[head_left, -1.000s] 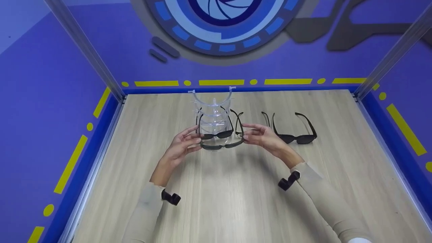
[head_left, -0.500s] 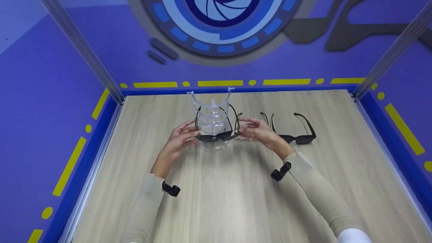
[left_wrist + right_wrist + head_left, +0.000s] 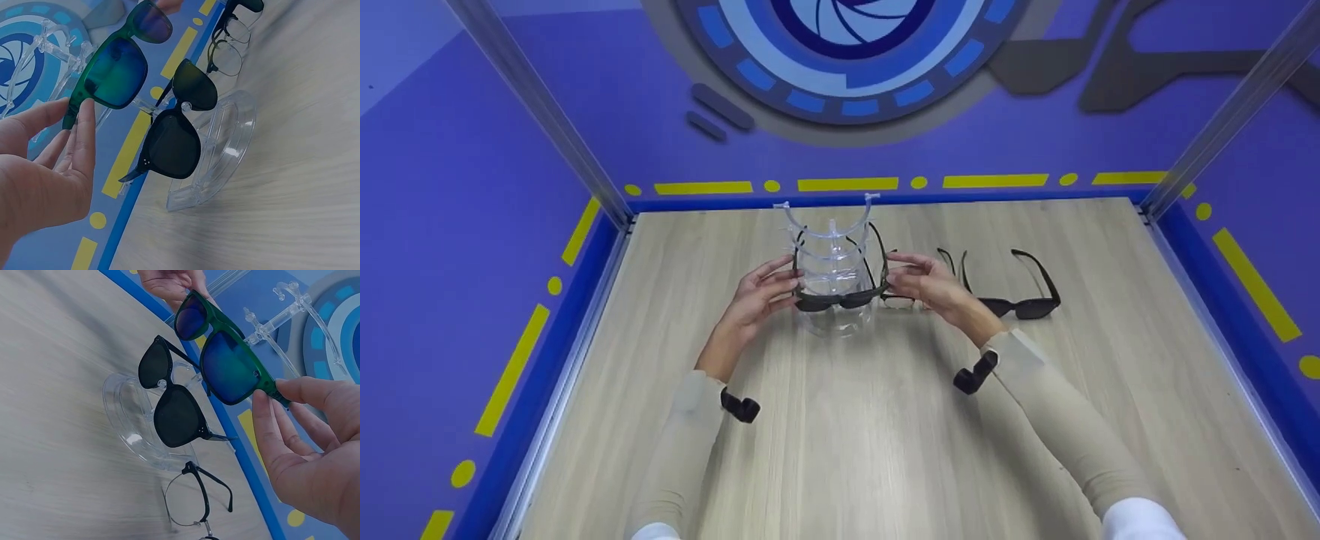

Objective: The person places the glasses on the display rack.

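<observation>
Both hands hold one pair of green-framed sunglasses with blue mirrored lenses level in front of a clear display stand. The left hand pinches the frame's left hinge end between thumb and fingers. At the opposite hinge end, the right hand pinches it likewise. Below them in both wrist views, black sunglasses rest on the stand's lower part, above its clear curved base. In the head view the two pairs overlap.
Thin-rimmed glasses lie on the wooden table just right of the stand, partly behind the right hand. Farther right are black sunglasses. Printed blue-purple walls enclose the back and sides.
Both hands have moved the held sunglasses away from the body, toward the stand and slightly left, until they overlap the black pair in the head view. The grip is unchanged.
</observation>
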Tool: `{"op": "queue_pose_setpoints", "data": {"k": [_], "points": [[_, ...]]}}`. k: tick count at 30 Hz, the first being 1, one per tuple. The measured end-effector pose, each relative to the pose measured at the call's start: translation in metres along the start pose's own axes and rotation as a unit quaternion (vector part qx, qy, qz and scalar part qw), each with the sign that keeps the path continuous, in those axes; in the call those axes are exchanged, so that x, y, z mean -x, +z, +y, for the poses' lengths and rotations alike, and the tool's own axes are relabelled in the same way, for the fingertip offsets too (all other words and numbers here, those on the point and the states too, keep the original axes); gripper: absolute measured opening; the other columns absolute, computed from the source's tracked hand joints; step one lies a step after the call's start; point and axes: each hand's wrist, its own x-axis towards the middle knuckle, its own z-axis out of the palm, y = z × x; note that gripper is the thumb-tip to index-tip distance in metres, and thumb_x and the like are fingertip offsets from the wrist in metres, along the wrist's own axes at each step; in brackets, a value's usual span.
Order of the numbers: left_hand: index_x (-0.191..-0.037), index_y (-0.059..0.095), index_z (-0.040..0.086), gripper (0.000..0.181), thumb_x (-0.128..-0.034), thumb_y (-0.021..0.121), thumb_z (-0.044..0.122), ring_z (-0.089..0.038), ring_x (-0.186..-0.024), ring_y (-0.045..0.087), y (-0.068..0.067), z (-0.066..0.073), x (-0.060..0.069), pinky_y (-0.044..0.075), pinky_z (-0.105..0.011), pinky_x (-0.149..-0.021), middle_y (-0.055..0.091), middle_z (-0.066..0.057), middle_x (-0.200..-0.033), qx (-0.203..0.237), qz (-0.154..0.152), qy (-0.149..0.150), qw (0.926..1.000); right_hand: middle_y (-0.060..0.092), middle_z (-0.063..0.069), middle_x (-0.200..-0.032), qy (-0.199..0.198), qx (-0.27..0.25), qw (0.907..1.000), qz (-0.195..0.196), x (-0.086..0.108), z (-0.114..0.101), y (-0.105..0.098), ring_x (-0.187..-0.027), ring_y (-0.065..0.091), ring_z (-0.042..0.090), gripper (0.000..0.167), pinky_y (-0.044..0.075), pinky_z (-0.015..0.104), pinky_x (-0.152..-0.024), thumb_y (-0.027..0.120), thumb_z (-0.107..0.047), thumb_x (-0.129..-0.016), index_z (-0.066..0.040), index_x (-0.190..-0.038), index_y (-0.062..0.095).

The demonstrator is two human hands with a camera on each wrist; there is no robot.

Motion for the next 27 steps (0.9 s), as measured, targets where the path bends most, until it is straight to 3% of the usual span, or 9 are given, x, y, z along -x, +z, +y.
{"op": "queue_pose_setpoints", "data": {"k": [5,12,19,27], "points": [[-0.145,0.056,0.009,0.051,-0.0959,0.066,-0.002,-0.014,-0.104,0.071,0.001,0.003,-0.005,0.062,-0.03,-0.086,0.073,-0.004,-0.121,0.006,0.017,0.002,0.9998,0.073,0.0,-0.094,-0.013,-0.026,0.9995,0.012,-0.008,-0.001,0.005,-0.089,0.073,0.009,0.05,0.06,0.028,-0.095,0.059,0.008,-0.097,0.012,-0.145,0.045],[-0.146,0.053,0.006,0.05,-0.0978,0.064,-0.001,-0.011,-0.104,0.071,-0.002,0.003,-0.01,0.061,-0.029,-0.09,0.074,0.003,-0.113,0.01,0.028,0.001,0.9996,0.072,-0.002,-0.095,-0.013,-0.022,0.999,0.036,-0.014,0.0,0.01,-0.089,0.072,0.008,0.048,0.06,0.025,-0.091,0.06,0.007,-0.097,0.011,-0.143,0.048],[-0.145,0.055,0.002,0.049,-0.097,0.065,-0.001,-0.011,-0.096,0.074,-0.007,0.003,-0.014,0.062,-0.027,-0.087,0.076,-0.003,-0.114,0.034,0.047,0.007,0.9983,0.072,0.001,-0.099,-0.005,-0.018,0.9988,0.045,-0.022,0.003,0.017,-0.092,0.072,0.01,0.046,0.058,0.03,-0.099,0.061,0.004,-0.098,0.008,-0.143,0.052],[-0.144,0.055,0.001,0.05,-0.096,0.067,0.0,-0.007,-0.092,0.072,-0.007,0.001,-0.018,0.061,-0.029,-0.089,0.076,0.001,-0.11,0.029,0.046,0.004,0.9985,0.069,0.002,-0.105,-0.013,-0.039,0.9977,0.054,-0.028,0.008,0.02,-0.096,0.068,0.009,0.045,0.054,0.033,-0.106,0.056,0.007,-0.099,0.012,-0.144,0.048]]}}
